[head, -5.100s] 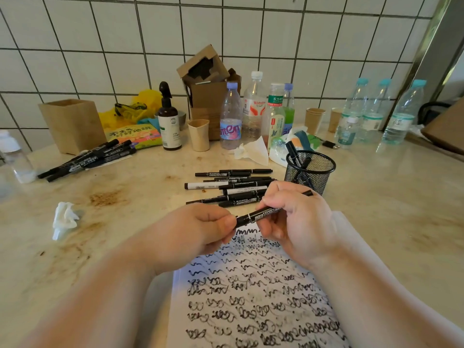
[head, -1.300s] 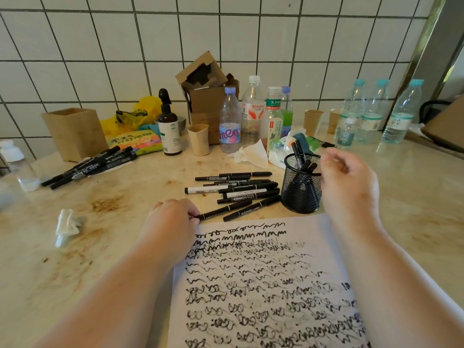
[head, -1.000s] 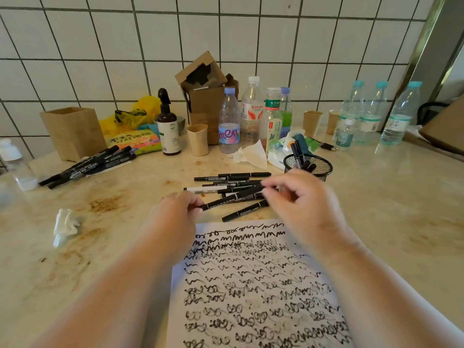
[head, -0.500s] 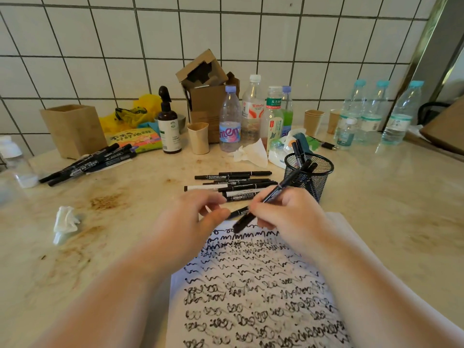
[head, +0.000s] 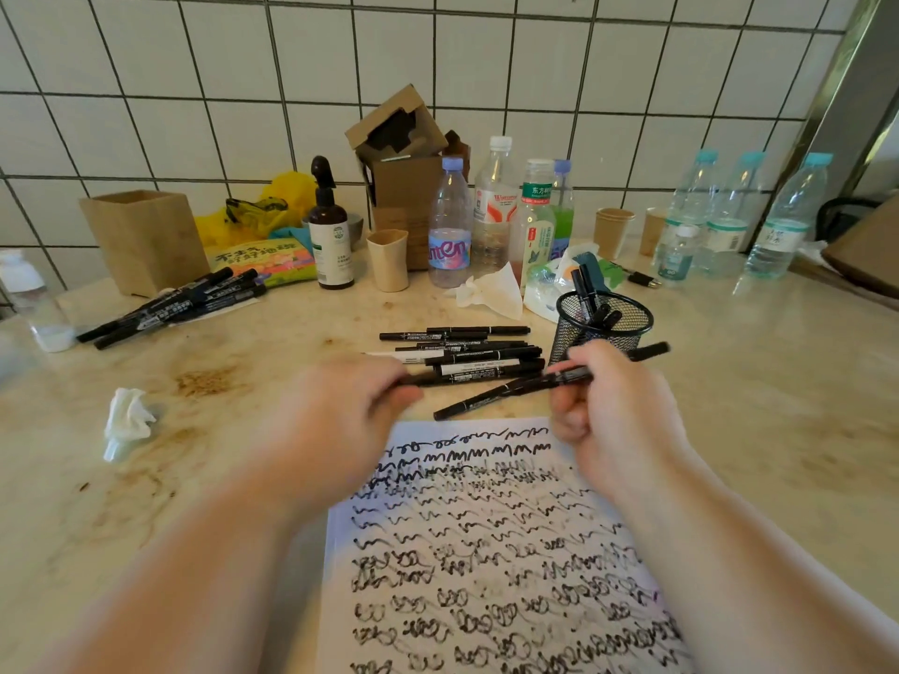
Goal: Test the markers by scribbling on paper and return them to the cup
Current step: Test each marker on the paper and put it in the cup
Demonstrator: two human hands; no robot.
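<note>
You're at a makeshift workspace, likely a pantry or utility corner: white tiled wall [head: 486, 65], stained marble-look table [head: 778, 406], water bottles [head: 783, 221] and paper cups [head: 614, 231] along its far edge.

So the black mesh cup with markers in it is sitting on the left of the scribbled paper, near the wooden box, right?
Not quite: in the head view the black mesh cup with markers stands beyond the scribbled paper's right corner, far from the wooden box.

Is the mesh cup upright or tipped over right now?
Upright. The mesh cup stands on its base on the counter, rim up, with several markers poking out of its open top.
</note>
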